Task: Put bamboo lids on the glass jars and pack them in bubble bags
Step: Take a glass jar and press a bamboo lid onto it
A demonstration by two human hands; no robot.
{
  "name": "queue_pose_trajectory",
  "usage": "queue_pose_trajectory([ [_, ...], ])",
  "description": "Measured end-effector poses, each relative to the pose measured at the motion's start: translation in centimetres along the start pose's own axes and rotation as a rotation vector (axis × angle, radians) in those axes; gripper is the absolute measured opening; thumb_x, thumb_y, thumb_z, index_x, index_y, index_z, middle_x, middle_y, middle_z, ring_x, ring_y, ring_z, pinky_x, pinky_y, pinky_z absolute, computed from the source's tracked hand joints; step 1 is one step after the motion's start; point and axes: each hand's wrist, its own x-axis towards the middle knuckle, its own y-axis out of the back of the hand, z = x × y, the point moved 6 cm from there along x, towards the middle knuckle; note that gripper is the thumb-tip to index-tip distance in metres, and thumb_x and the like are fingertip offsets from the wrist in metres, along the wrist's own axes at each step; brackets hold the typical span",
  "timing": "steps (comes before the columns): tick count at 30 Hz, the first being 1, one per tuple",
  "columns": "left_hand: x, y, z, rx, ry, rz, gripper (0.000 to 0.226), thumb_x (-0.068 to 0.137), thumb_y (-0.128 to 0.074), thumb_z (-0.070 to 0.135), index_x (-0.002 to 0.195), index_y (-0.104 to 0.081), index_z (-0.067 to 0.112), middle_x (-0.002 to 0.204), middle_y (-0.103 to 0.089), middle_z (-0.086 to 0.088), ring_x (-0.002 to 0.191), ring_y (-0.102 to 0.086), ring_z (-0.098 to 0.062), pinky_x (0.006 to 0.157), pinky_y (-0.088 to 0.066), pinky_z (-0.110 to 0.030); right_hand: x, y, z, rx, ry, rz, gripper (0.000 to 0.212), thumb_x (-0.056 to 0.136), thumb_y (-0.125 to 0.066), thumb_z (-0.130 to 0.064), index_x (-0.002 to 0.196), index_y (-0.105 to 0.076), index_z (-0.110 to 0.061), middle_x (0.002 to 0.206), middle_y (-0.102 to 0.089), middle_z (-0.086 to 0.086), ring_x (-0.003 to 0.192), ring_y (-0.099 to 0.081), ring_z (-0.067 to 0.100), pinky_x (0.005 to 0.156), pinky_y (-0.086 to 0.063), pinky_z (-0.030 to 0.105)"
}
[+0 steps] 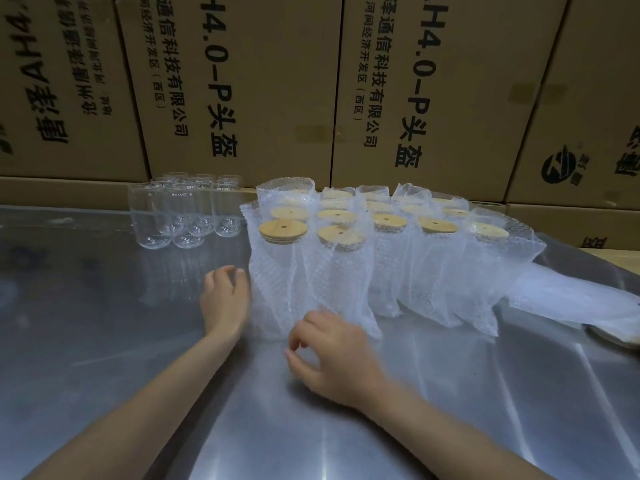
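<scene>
My left hand rests open against the nearest bagged jar mid-table; my right hand hovers loosely curled, empty. A careless nudge could topple the crowded rows.

Bench carries all items. Far left: cluster of unlidded glass jars, standing upright. Right of the cluster: rows of lidded jars in bubble bags, running from centre to right, several rows deep toward the far side. Right of the rows: flat bubble bags lying on bench. Behind everything: wall of stacked cartons. Left hand touches the left side of the nearest-left bagged jar; right hand just in front of it.
</scene>
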Motion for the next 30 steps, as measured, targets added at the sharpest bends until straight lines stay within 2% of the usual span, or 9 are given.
queue_pose_trajectory([
  [2,2.0,0.3,-0.2,0.224,-0.034,-0.092,0.046,0.097,-0.047,0.033,0.133,-0.045,0.004,0.141,-0.038,-0.016,0.129,-0.040,-0.034,0.111,-0.027,-0.042,0.5,-1.9,-0.5,0.040,-0.015,-0.183,0.016,0.085,-0.057,-0.032,0.084,-0.063,-0.017,0.083,-0.061,-0.001,0.081,-0.058,0.019,0.066,-0.047,0.033],
  [4,4.1,0.4,0.0,0.475,-0.117,-0.155,0.054,0.095,-0.051,0.039,0.135,-0.040,0.005,0.142,-0.037,-0.015,0.132,-0.036,-0.034,0.111,-0.022,-0.043,0.8,-3.3,-0.4,0.058,-0.065,-0.293,0.018,0.089,-0.055,-0.035,0.095,-0.062,-0.019,0.096,-0.060,-0.002,0.094,-0.055,0.018,0.075,-0.046,0.036],
  [7,7.6,0.9,0.3,0.844,-0.278,-0.185,0.068,0.093,-0.051,0.046,0.143,-0.027,0.005,0.149,-0.030,-0.013,0.140,-0.025,-0.031,0.116,-0.014,-0.047,1.1,-4.2,-0.5,0.052,-0.057,-0.342,0.023,0.092,-0.050,-0.039,0.104,-0.060,-0.022,0.104,-0.056,-0.003,0.099,-0.051,0.016,0.081,-0.042,0.031],
  [10,11.4,1.8,0.7,1.079,-0.316,-0.195,0.074,0.092,-0.051,0.040,0.149,-0.016,0.008,0.157,-0.020,-0.011,0.145,-0.016,-0.029,0.118,-0.013,-0.045,1.2,-4.3,-0.4,0.062,-0.053,-0.365,0.026,0.094,-0.047,-0.041,0.109,-0.058,-0.023,0.109,-0.053,-0.005,0.101,-0.048,0.013,0.084,-0.039,0.027],
  [14,15.9,3.0,1.3,1.062,-0.229,-0.213,0.080,0.094,-0.053,0.035,0.152,-0.008,0.006,0.161,-0.007,-0.011,0.148,-0.007,-0.030,0.119,-0.014,-0.046,1.4,-4.4,-0.3,0.083,-0.071,-0.400,0.029,0.094,-0.046,-0.044,0.116,-0.056,-0.028,0.115,-0.049,-0.010,0.106,-0.043,0.008,0.083,-0.033,0.019],
  [20,19.9,3.4,1.5,1.054,-0.196,-0.194,0.081,0.094,-0.053,0.031,0.153,-0.003,0.006,0.162,-0.001,-0.011,0.149,-0.003,-0.029,0.120,-0.015,-0.047,1.5,-4.9,-0.2,0.095,-0.090,-0.451,0.035,0.093,-0.046,-0.045,0.122,-0.057,-0.030,0.117,-0.049,-0.008,0.108,-0.044,0.009,0.091,-0.038,0.024],
  [26,22.1,3.9,1.1,1.082,-0.170,-0.207,0.087,0.095,-0.054,0.037,0.154,0.003,0.009,0.162,0.004,-0.008,0.149,0.001,-0.028,0.119,-0.012,-0.048,1.8,-5.2,0.0,0.069,-0.084,-0.468,0.035,0.095,-0.046,-0.043,0.124,-0.058,-0.029,0.118,-0.052,-0.003,0.109,-0.046,0.013,0.089,-0.036,0.022],
  [30,22.7,3.7,1.0,1.108,-0.167,-0.244,0.085,0.096,-0.053,0.033,0.154,0.005,0.010,0.163,0.003,-0.007,0.149,0.003,-0.028,0.119,-0.009,-0.049,1.7,-5.6,0.0,0.076,-0.116,-0.522,0.035,0.095,-0.044,-0.041,0.126,-0.055,-0.031,0.120,-0.049,-0.002,0.112,-0.044,0.013,0.095,-0.036,0.025],
])
